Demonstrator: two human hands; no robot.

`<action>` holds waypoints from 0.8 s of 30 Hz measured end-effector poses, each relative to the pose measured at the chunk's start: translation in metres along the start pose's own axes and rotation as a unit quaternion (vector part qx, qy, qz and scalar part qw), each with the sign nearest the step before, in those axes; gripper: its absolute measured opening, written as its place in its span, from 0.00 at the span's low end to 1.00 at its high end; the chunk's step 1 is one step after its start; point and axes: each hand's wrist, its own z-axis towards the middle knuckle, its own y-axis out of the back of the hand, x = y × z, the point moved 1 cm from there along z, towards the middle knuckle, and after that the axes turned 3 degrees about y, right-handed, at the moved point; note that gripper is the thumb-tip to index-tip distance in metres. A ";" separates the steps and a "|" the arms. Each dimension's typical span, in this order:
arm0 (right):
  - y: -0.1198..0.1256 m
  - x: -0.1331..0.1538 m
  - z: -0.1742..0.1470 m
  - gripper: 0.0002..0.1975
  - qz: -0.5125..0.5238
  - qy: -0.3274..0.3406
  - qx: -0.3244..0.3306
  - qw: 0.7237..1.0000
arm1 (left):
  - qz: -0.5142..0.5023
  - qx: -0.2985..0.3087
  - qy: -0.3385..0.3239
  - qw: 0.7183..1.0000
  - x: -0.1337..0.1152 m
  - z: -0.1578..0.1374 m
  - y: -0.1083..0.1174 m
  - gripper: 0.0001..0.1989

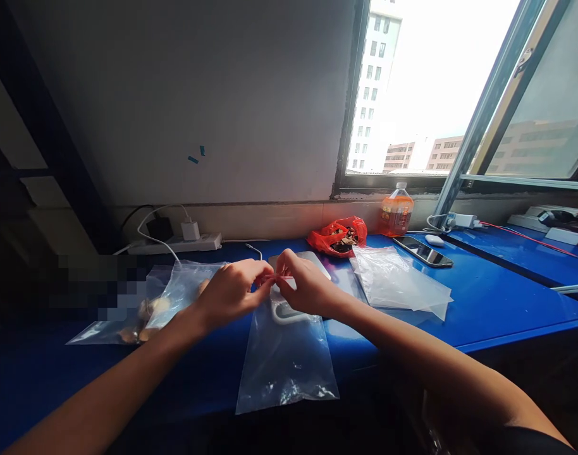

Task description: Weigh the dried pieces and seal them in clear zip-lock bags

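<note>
Both my hands pinch the red-edged top of a clear zip bag [289,366], which hangs down over the table's front edge and looks flat. My left hand [234,287] is closed on the left part of that edge, and my right hand [303,281] grips it just beside. Behind the bag lies a white kitchen scale [317,262], partly covered by the bag and my right hand. To the left, clear bags [170,291] hold several brownish pieces that I cannot name. A stack of flat clear bags [398,281] rests right of my hands.
On the blue table [498,303] stand a red plastic bag [337,237] of dark scraps and a bottle of orange drink [396,212]. A phone [424,251] and a white earphone case [434,241] lie to the right. A power strip [175,244] with cables runs along the wall.
</note>
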 end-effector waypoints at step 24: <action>0.003 0.002 0.000 0.14 0.007 -0.021 0.005 1.000 | -0.008 0.004 0.015 1.000 0.002 0.000 0.000 0.11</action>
